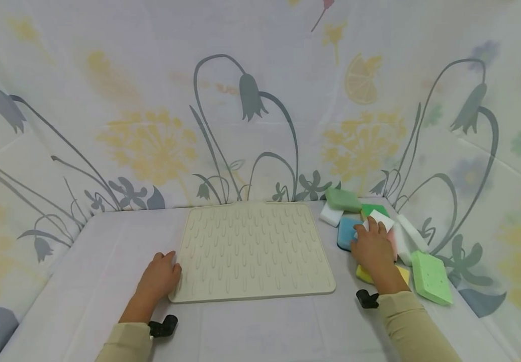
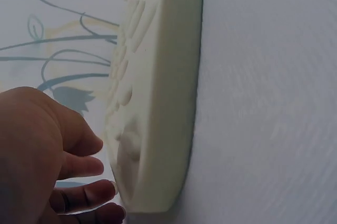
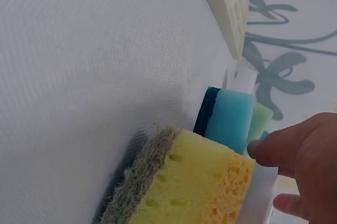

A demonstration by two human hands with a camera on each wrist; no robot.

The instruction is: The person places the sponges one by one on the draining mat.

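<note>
step: you're at the pick, I'd say. Right hand is in the sponge pile, left hand steadies the mat; nothing is on the mat yet.
next move: my read is you need a firm pinch on one sponge, a clean lift clear of its neighbours, then a carry left onto the mat.
left hand [image 1: 158, 279]: palm down on the bench [image 1: 84, 261], forearm in from the near edge. Fingers [image 2: 87, 192] are loosely extended and touch the mat's near-left corner; they hold nothing.
right hand [image 1: 373, 249]: palm down over the pile, forearm in from the near right. Fingers [image 3: 274, 147] are curled onto a white sponge [image 1: 381, 219] at the tips. The right wrist view shows a fingertip on the white edge, so it looks like a light grip, not a full one.
yellow sponge [image 3: 179, 187]: nearest you, scouring pad on its side, partly under your right wrist.
blue sponge [image 1: 345, 234]: just beyond the yellow one, touching it, beside your fingers.
light green sponge [image 1: 431, 277]: right of your hand, flat on the bench.
mat [image 1: 251, 249]: cream, ribbed, flat at bench centre between your hands.
far sponges: a green sponge [image 1: 343, 199] lies across a white one at the back near the curtain [image 1: 260, 100].
</note>
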